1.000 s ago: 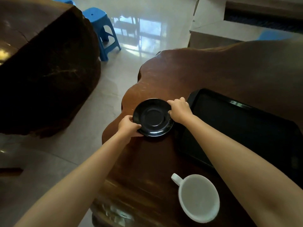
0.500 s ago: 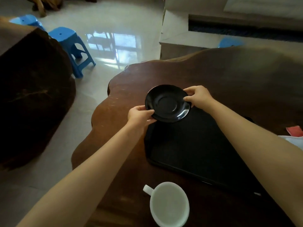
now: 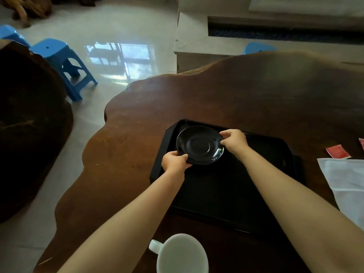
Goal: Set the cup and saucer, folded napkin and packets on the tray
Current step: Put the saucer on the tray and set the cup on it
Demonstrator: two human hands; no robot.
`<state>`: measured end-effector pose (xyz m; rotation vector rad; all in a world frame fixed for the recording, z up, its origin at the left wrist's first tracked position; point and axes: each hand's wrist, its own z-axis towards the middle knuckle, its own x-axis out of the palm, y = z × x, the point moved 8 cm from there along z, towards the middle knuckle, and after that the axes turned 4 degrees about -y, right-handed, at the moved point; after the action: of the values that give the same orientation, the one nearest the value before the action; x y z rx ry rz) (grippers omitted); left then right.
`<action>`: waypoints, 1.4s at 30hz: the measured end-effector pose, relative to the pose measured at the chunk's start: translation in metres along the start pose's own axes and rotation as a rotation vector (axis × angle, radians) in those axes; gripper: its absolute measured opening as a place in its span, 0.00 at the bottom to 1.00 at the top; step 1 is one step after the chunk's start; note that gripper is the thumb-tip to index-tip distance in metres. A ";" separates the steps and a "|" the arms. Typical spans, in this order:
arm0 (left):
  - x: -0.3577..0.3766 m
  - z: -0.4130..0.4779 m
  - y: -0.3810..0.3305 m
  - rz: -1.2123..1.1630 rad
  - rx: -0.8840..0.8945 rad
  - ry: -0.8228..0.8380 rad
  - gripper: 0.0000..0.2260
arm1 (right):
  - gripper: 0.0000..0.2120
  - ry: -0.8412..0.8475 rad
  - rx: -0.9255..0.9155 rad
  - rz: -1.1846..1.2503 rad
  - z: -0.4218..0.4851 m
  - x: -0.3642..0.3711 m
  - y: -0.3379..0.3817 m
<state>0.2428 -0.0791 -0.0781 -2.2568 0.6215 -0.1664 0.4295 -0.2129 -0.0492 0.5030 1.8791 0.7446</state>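
Saucer in both my hands: glossy black, round and shallow, with a raised ring around the centre well and a pale glint of light along its near right rim. My left hand pinches the near left edge, thumb on top and fingers curled beneath. My right hand pinches the far right edge between thumb and fingers.

The saucer is over the far left corner of the tray, a black rectangular one with a low raised rim, lying on the dark brown wooden tabletop. From this view I cannot tell whether the saucer's base touches the tray or hangs just above it.

The cup stands on the tabletop at the near edge of the view, between my forearms and apart from the tray — white, wide-mouthed, with its handle pointing left. To the right of the tray lies the white napkin, flat and cut off by the view's edge. Just beyond it is a red packet, and a sliver of another red one shows at the right border. A blue plastic stool stands on the shiny pale floor off to the left.
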 end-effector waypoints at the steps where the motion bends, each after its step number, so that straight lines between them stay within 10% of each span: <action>1: 0.000 0.002 0.001 0.015 0.007 -0.006 0.09 | 0.18 -0.015 -0.012 0.004 0.000 0.002 0.000; 22: -0.030 -0.004 -0.011 0.501 0.286 0.098 0.14 | 0.27 0.067 -0.119 -0.094 -0.026 0.003 -0.012; 32: -0.039 -0.072 -0.026 1.290 0.567 0.545 0.19 | 0.40 0.485 -0.036 -0.653 -0.107 -0.015 -0.008; 42: -0.109 -0.119 -0.008 1.408 0.475 0.764 0.22 | 0.41 0.551 -0.062 -0.781 -0.212 -0.019 -0.019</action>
<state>0.1143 -0.0997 0.0182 -0.8544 2.1090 -0.3890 0.2435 -0.2958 0.0142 -0.5264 2.3011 0.4177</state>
